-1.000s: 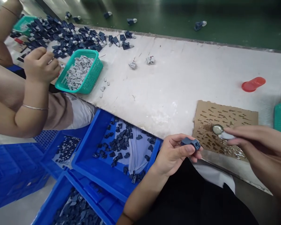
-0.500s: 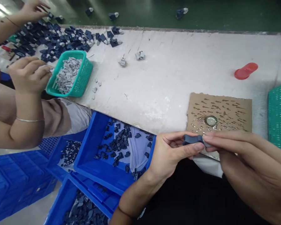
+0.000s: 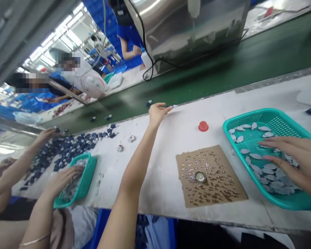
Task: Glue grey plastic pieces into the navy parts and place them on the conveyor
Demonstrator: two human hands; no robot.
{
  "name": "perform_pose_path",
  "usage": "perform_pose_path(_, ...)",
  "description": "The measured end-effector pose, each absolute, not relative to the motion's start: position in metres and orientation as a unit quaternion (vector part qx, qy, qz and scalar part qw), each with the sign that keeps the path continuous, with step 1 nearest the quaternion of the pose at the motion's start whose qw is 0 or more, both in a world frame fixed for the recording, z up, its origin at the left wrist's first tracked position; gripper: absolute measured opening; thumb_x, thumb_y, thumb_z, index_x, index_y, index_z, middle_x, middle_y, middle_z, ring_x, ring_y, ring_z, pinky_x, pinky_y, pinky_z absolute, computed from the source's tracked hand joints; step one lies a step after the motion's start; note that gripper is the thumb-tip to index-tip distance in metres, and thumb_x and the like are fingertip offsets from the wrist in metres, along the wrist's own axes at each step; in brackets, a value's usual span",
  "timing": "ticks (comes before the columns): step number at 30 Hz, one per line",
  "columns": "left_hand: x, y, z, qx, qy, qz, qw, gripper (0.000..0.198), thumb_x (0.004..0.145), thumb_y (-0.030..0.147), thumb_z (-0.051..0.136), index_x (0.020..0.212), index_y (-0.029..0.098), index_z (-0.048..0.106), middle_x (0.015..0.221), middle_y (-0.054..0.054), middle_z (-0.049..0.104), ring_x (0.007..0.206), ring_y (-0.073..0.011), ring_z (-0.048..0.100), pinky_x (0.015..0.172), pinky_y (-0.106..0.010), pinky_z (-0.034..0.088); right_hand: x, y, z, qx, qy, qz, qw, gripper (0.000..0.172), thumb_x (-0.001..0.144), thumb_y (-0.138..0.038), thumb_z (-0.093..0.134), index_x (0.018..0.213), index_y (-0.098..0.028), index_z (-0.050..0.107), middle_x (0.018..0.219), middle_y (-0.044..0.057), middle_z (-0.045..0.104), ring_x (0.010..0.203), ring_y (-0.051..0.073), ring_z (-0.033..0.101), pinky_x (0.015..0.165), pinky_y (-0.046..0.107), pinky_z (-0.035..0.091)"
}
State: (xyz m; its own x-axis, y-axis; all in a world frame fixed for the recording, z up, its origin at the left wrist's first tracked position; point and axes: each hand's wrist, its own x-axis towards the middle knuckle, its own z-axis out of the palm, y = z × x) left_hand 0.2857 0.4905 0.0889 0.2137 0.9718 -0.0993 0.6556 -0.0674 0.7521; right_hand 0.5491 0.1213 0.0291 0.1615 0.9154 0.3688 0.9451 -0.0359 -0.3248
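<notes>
My left hand (image 3: 158, 112) is stretched out to the edge of the green conveyor belt. Its fingertips pinch a small dark blue plastic piece with a pale tip (image 3: 174, 106); most of the piece is hidden by the fingers. Over on the right, my right hand (image 3: 287, 155) reaches into a teal plastic basket (image 3: 261, 116), its fingers apart above flat grey-white pieces (image 3: 277, 178). Below and between the hands lies a cardboard sheet (image 3: 215, 155) with many tiny shiny metal bits and a round metal cap (image 3: 200, 177) on it.
A red plastic cap (image 3: 203, 126) stands on the white table (image 3: 166, 159). The green belt (image 3: 197, 90) runs along the back, past a metal machine (image 3: 186, 34). At left, a co-worker's hand (image 3: 67, 176) is in another teal basket (image 3: 89, 176), near heaped dark blue pieces (image 3: 75, 147).
The view has tilted up. My hands have parted: the left carried the dark blue piece forward to the belt's edge, while the right moved into the basket. The co-worker's hand entered their basket.
</notes>
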Motion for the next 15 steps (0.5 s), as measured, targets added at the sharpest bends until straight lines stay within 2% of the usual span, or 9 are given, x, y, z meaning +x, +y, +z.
perform_pose_path(3,0.325,0.537,0.072,0.71,0.606,0.209,0.292,0.032,0.094,0.039,0.078,0.111,0.013,0.073,0.113,-0.01,0.077,0.103,-0.0232,0.073,0.099,-0.045,0.06,0.547,0.127,0.006,-0.705,-0.672,0.023,0.225,0.06,0.103,-0.067,0.042,0.145,-0.031,0.065,0.148,0.014,0.065,0.135,0.046,0.058,0.105,0.072,0.049)
perform_pose_path(5,0.333,0.545,0.063,0.719,0.608,0.213,0.261,0.029,0.098,0.041,0.071,0.111,0.015,0.072,0.119,-0.009,0.074,0.11,-0.0239,0.071,0.101,-0.048,0.06,0.535,0.132,0.002,-0.698,-0.676,0.047,0.232,0.052,0.103,-0.065,0.045,0.133,-0.034,0.072,0.136,0.011,0.072,0.125,0.045,0.062,0.102,0.073,0.048)
perform_pose_path(8,0.313,0.532,0.061,0.727,0.602,0.244,0.222,0.032,0.099,0.042,0.069,0.116,0.015,0.07,0.12,-0.01,0.073,0.112,-0.0243,0.07,0.103,-0.049,0.057,0.523,0.137,0.004,-0.694,-0.673,0.084,0.242,0.036,0.102,-0.056,0.052,0.11,-0.031,0.076,0.111,0.008,0.075,0.102,0.035,0.066,0.093,0.059,0.054)
perform_pose_path(10,0.277,0.502,0.065,0.732,0.594,0.265,0.203,0.03,0.099,0.04,0.068,0.114,0.015,0.071,0.114,-0.01,0.074,0.103,-0.022,0.07,0.1,-0.044,0.057,0.523,0.138,0.009,-0.689,-0.669,0.112,0.253,0.032,0.1,-0.056,0.055,0.099,-0.029,0.073,0.1,0.007,0.073,0.095,0.032,0.066,0.084,0.051,0.056)
perform_pose_path(13,0.198,0.424,0.069,0.722,0.601,0.303,0.163,0.033,0.094,0.039,0.064,0.118,0.018,0.071,0.114,-0.01,0.073,0.092,-0.0199,0.068,0.094,-0.036,0.057,0.527,0.137,0.021,-0.703,-0.641,0.139,0.276,0.034,0.098,-0.06,0.054,0.096,-0.029,0.069,0.095,0.007,0.07,0.089,0.032,0.067,0.074,0.047,0.055)
perform_pose_path(15,0.138,0.353,0.065,0.678,0.644,0.341,0.103,0.045,0.093,0.046,0.059,0.127,0.018,0.066,0.125,-0.014,0.068,0.104,-0.0267,0.066,0.098,-0.045,0.056,0.528,0.135,0.035,-0.718,-0.614,0.154,0.29,0.036,0.098,-0.062,0.053,0.095,-0.029,0.069,0.093,0.007,0.071,0.083,0.031,0.068,0.071,0.045,0.054)
